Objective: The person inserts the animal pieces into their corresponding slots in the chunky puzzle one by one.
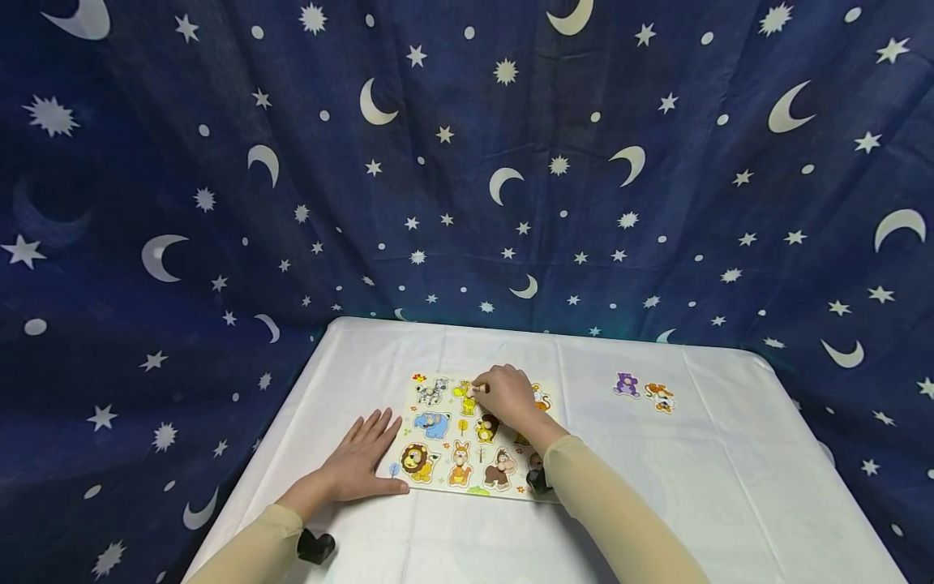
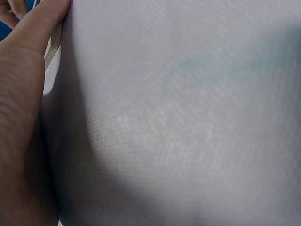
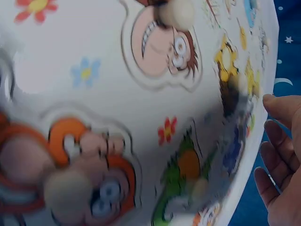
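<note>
A white knobbed animal puzzle board [image 1: 477,488] lies on the table. My left hand [image 1: 365,462] rests at its left edge, fingers straight and spread; its side shows in the left wrist view. Over the top row, my right hand [image 1: 505,393] has bent fingers, fingertips right beside the giraffe [image 1: 467,397]; I cannot tell whether they pinch anything. In the right wrist view, its fingertips [image 3: 269,125] point toward the board. The zebra [image 1: 432,392], elephant [image 1: 433,426], lion [image 1: 418,462], kangaroo [image 1: 460,468] and gorilla [image 1: 499,469] show on the board. The right arm hides part of it.
Two loose pieces, a purple one [image 1: 626,385] and an orange tiger [image 1: 660,397], lie on the white tablecloth [image 1: 722,478] to the right. A dark blue curtain [image 1: 452,186] with moons and stars hangs behind the table. Each wrist wears a black device [image 1: 315,547].
</note>
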### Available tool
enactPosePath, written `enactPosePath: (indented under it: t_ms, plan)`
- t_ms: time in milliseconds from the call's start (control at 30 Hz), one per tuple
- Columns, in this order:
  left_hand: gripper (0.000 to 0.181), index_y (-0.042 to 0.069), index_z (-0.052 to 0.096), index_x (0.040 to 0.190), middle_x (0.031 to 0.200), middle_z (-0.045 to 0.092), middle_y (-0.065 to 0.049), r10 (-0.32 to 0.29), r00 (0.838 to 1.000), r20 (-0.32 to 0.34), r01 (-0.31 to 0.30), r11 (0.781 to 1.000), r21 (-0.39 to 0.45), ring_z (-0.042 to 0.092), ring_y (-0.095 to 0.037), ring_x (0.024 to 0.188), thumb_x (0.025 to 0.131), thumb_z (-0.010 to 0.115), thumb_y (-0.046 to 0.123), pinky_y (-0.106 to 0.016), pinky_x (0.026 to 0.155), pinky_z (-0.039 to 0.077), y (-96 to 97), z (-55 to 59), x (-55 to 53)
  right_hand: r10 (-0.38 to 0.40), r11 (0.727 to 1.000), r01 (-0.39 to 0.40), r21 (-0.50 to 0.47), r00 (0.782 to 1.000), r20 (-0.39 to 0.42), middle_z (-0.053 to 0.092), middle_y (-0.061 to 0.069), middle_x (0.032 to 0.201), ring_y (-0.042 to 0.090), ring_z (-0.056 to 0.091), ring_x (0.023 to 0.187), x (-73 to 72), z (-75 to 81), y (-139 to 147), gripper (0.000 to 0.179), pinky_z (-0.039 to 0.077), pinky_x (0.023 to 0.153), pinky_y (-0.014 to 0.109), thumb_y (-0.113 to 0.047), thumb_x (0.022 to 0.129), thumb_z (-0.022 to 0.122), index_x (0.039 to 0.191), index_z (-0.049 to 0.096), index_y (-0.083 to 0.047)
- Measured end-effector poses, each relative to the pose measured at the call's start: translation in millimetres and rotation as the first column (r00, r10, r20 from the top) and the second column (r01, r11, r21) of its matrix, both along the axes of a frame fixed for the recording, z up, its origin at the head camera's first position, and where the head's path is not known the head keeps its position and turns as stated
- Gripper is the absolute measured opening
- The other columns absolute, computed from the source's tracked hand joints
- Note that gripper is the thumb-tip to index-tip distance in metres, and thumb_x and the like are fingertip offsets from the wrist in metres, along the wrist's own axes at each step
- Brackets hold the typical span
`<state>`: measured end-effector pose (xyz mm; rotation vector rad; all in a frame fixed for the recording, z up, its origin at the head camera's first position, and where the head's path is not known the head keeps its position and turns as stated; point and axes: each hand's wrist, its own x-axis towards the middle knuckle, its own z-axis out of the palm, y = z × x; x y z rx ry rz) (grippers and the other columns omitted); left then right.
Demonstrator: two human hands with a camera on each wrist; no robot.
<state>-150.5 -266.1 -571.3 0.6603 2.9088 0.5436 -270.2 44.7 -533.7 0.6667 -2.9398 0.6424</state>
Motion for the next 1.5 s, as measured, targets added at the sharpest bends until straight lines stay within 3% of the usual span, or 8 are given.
enactPosePath:
  t_ms: [233, 400, 667, 867, 1133, 1500]
  plan:
    - [0.118, 0.01, 0.023, 0.164, 0.17, 0.014, -0.018, 0.002, 1.0, -0.005, -0.002, 1.0, 0.011, 0.008, -0.037, 0.156, 0.079, 0.066, 0.079, -0.055, 0.125, 0.002, -1.1, -2.8, -1.9, -0.019, 1.0, 0.019, -0.025, 1.0, -0.019, 0.063, -0.009, 0.082, 0.014, 0.051, 0.076, -4.3, 15.9, 24.7, 0.021, 0.046, 0.074, 0.037, -0.026, 0.093, 0.077, 0.112, 0.081, -0.019]
    - [0.12, 0.013, 0.019, 0.165, 0.171, 0.008, -0.012, 0.023, 0.999, 0.024, -0.022, 0.999, -0.029, 0.004, -0.032, 0.157, 0.079, 0.06, 0.085, -0.053, 0.125, 0.001, -1.9, -2.5, -3.4, -0.031, 0.998, 0.029, -0.053, 0.999, -0.03, 0.065, -0.01, 0.085, 0.014, 0.054, 0.082, -6.2, 28.0, 44.8, 0.024, 0.047, 0.081, 0.039, -0.028, 0.092, 0.078, 0.114, 0.081, -0.019]
    - [0.118, 0.01, 0.02, 0.165, 0.17, 0.01, -0.016, 0.02, 0.998, 0.052, -0.016, 0.997, -0.07, 0.005, -0.036, 0.156, 0.081, 0.061, 0.082, -0.057, 0.125, 0.004, -0.9, 5.6, -2.6, -0.048, 0.994, 0.042, -0.097, 0.997, -0.057, 0.068, -0.007, 0.088, 0.018, 0.057, 0.087, -2.6, 43.7, 77.4, 0.024, 0.048, 0.083, 0.044, -0.027, 0.091, 0.079, 0.113, 0.081, -0.018]
    - [0.118, 0.009, 0.021, 0.164, 0.17, 0.011, -0.017, 0.013, 0.999, 0.038, -0.01, 0.998, -0.064, 0.006, -0.037, 0.156, 0.081, 0.061, 0.082, -0.058, 0.125, 0.004, -1.1, 5.2, -2.2, -0.079, 0.992, 0.069, -0.109, 0.993, -0.085, 0.069, -0.005, 0.088, 0.02, 0.058, 0.087, -2.8, 44.1, 102.4, 0.024, 0.048, 0.081, 0.045, -0.025, 0.089, 0.081, 0.112, 0.081, -0.016]
    - [0.115, 0.006, 0.026, 0.163, 0.168, 0.016, -0.021, 0.001, 1.0, -0.005, -0.002, 1.0, -0.01, 0.011, -0.041, 0.155, 0.081, 0.068, 0.076, -0.058, 0.124, 0.005, -1.6, 1.9, -0.1, -0.139, 0.983, 0.13, -0.132, 0.988, -0.061, 0.071, -0.001, 0.092, 0.024, 0.06, 0.089, -7.1, 39.4, 138.4, 0.027, 0.046, 0.081, 0.048, -0.024, 0.09, 0.079, 0.114, 0.08, -0.012]
    - [0.119, 0.012, 0.018, 0.165, 0.171, 0.008, -0.014, 0.017, 0.998, 0.056, -0.012, 0.997, -0.078, 0.002, -0.033, 0.157, 0.08, 0.058, 0.085, -0.054, 0.125, 0.0, 0.5, 0.8, -2.4, -0.241, 0.969, 0.239, -0.069, 0.97, -0.035, 0.071, 0.005, 0.094, 0.029, 0.061, 0.09, -6.9, 33.7, 194.8, 0.027, 0.045, 0.08, 0.053, -0.023, 0.092, 0.077, 0.115, 0.079, -0.009]
